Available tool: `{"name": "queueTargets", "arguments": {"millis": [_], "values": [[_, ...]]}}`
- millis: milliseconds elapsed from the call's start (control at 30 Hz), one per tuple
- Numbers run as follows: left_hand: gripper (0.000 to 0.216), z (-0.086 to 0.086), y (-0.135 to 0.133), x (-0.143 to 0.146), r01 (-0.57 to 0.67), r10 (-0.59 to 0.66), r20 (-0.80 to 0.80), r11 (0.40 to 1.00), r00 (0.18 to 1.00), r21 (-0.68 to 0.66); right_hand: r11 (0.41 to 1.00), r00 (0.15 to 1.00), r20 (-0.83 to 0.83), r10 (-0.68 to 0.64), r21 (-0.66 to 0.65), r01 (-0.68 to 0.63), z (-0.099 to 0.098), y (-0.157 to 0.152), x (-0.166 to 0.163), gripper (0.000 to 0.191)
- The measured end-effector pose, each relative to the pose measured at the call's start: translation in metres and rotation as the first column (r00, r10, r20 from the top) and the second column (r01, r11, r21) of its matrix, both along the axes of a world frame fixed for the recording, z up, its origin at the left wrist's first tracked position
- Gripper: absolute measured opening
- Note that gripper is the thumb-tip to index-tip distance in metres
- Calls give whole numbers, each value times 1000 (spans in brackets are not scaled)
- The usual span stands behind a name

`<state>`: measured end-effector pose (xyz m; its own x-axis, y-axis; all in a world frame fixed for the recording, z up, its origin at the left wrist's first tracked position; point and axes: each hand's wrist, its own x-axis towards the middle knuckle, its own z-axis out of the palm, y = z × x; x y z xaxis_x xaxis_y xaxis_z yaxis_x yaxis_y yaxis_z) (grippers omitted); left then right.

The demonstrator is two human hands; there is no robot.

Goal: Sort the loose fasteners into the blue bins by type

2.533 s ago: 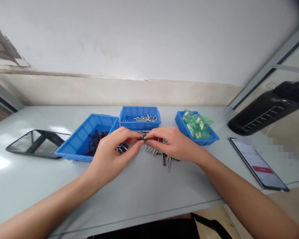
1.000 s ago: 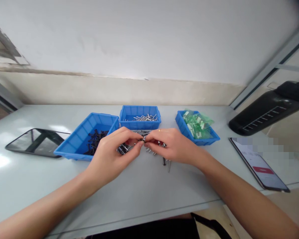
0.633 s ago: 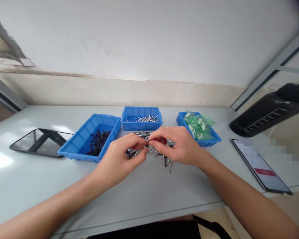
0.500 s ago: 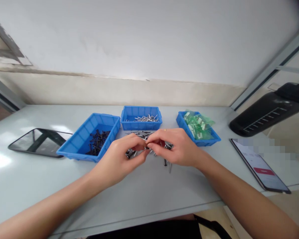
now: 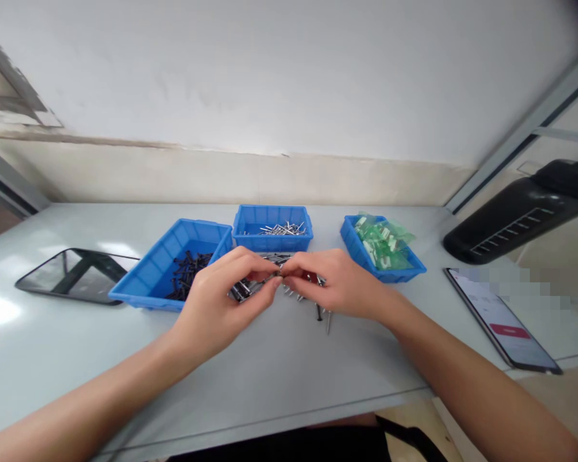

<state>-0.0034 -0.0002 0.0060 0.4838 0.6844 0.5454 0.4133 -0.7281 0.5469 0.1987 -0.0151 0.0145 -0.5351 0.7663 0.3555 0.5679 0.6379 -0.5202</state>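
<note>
My left hand (image 5: 221, 295) and my right hand (image 5: 341, 285) meet at the fingertips over a loose pile of screws (image 5: 241, 290), black and silver ones mixed. Thumb and forefinger of each hand are pinched together; the small thing between them is mostly hidden by the fingers. Part of the pile lies behind and under both hands. A black screw (image 5: 318, 312) and a silver screw (image 5: 328, 322) stick out below my right hand. On the left, a blue bin (image 5: 147, 282) holds black screws (image 5: 189, 273). Behind the pile, another blue bin (image 5: 272, 242) holds silver screws (image 5: 286, 229).
At the right, a small blue bin (image 5: 404, 276) contains green plastic packets (image 5: 385, 244). Beyond it are a black bottle (image 5: 515, 215) and a lit phone (image 5: 505, 324). A dark glossy flat device (image 5: 77, 276) lies far left on the grey table (image 5: 279, 372), whose back meets a wall.
My left hand has shifted slightly left and its fingers have spread a little from the palm, showing more of the pile. Both hands' fingertips still meet; my right hand has moved only slightly.
</note>
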Motion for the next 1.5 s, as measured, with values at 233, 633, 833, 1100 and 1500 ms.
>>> {"name": "queueTargets", "arguments": {"millis": [233, 633, 833, 1100, 1500], "values": [[6, -1, 0, 0, 18, -18, -37, 1000, 999, -9, 999, 998, 20, 51, -18, -51, -3, 3, -3, 11], [8, 0, 2, 1, -5, 4, -38, 1000, 999, -24, 1000, 999, 47, -2, 2, 2, 1, 1, -1, 11], [6, 1, 3, 0, -46, 44, -51, 998, 998, -40, 992, 996, 21, -92, 88, 89, 3, 0, 3, 10], [8, -5, 4, 1, 18, -28, -147, 998, 989, -64, 979, 998, -55, -42, 196, 52, 0, -3, 0, 10], [12, -7, 4, 2, 47, -67, -209, 994, 976, -103, 980, 997, -17, 73, 189, -68, -3, -3, -3, 14]]}}
